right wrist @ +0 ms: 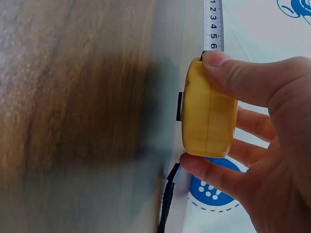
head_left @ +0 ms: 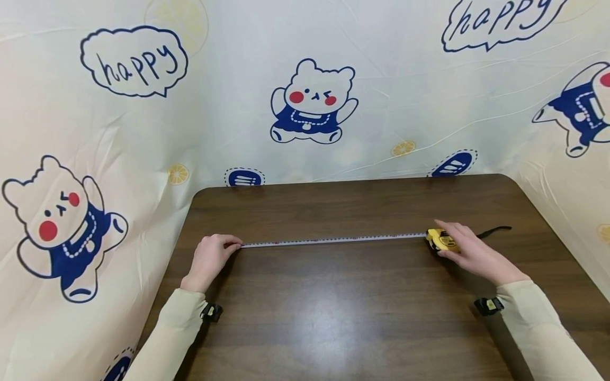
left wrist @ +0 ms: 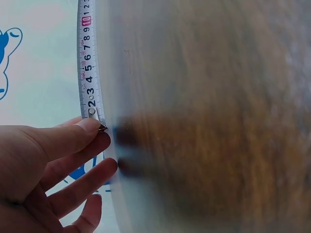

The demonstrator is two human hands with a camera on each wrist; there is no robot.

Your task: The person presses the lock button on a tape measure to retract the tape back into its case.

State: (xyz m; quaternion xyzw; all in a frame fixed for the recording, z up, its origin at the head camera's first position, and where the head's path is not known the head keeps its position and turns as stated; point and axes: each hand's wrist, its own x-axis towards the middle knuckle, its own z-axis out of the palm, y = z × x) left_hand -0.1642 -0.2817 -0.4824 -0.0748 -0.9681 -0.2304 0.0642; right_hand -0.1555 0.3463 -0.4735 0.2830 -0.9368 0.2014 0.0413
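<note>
A yellow tape measure (head_left: pixel 444 240) is in my right hand (head_left: pixel 469 254), held between thumb and fingers at the right of the table. Its white blade (head_left: pixel 333 240) runs out leftward in a nearly straight line across the table. My left hand (head_left: pixel 209 259) pinches the blade's end between thumb and forefinger. In the left wrist view the metal end hook (left wrist: pixel 102 127) peeks out beside the thumb, with low numbers just above it. Seen from the right wrist, the yellow case (right wrist: pixel 209 111) stands on edge, my thumb near the blade's mouth. A black strap (right wrist: pixel 167 199) trails from it.
Beneath both hands lies a brown wooden table (head_left: pixel 305 296) with rounded far corners. A pale cloth (head_left: pixel 229 116) printed with cartoon bears hangs behind it and along its sides. Each sleeve carries a small black wrist camera, one at the left (head_left: pixel 212 312).
</note>
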